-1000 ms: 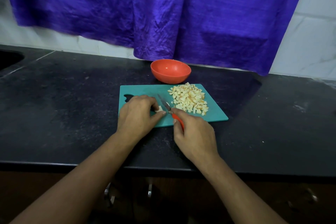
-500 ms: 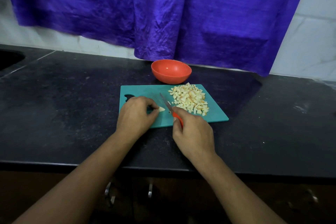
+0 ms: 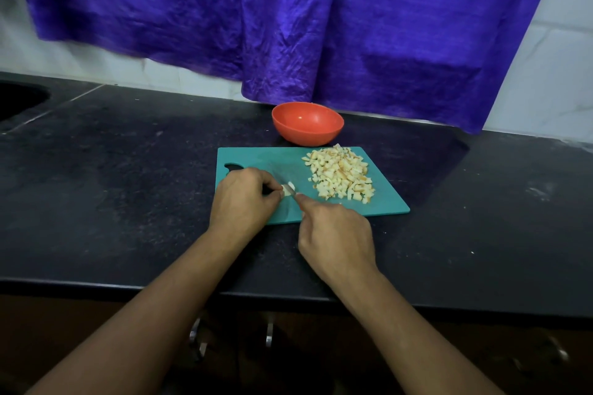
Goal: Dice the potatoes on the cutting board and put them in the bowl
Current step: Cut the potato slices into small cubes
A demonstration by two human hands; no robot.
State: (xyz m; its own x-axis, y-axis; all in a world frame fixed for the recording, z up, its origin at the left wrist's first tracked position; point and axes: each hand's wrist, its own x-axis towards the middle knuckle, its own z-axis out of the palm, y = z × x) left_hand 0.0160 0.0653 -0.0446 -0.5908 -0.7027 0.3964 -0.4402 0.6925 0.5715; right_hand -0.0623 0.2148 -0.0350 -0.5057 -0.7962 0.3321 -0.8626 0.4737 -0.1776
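Black counter (image 3: 128,186): red bowl (image 3: 307,135) behind teal board (image 3: 256,157) carrying potato dice (image 3: 340,175); left hand (image 3: 242,202) pinches potato piece (image 3: 290,186), right hand (image 3: 337,237) grips knife (image 3: 279,179).

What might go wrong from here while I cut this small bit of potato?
The potato piece is tiny, and the left hand pinches it right beside the knife held by the right hand; a slip could nick a fingertip. The diced pile lies near the right edge of the cutting board, so moving it to the bowl might scatter cubes onto the counter.
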